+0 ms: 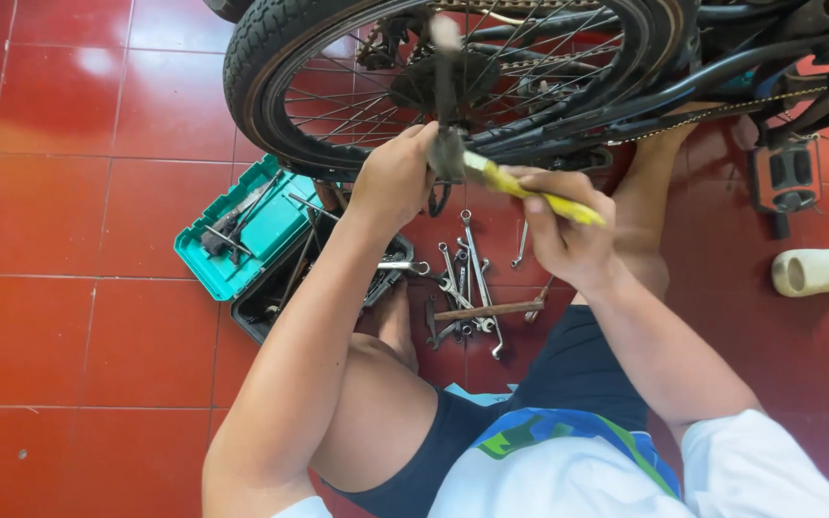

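Note:
A bicycle's rear wheel point(271, 67) with its black tyre, spokes and chain point(722, 110) fills the top of the view. My left hand point(395, 177) is closed around a dark metal tool point(445, 144) held up against the wheel's hub area. My right hand point(563, 230) grips a yellow-handled tool point(539, 197) whose tip meets the dark tool beside my left hand. Both tools are blurred. My bare knees and dark shorts lie below, on the red tile floor.
An open teal toolbox point(242, 235) with a black tray sits on the floor to the left. Several loose wrenches point(467, 278) and a hammer point(486, 311) lie between my legs. A bicycle pedal point(787, 182) is upper right; pale sandals point(817, 271) lie at the right edge.

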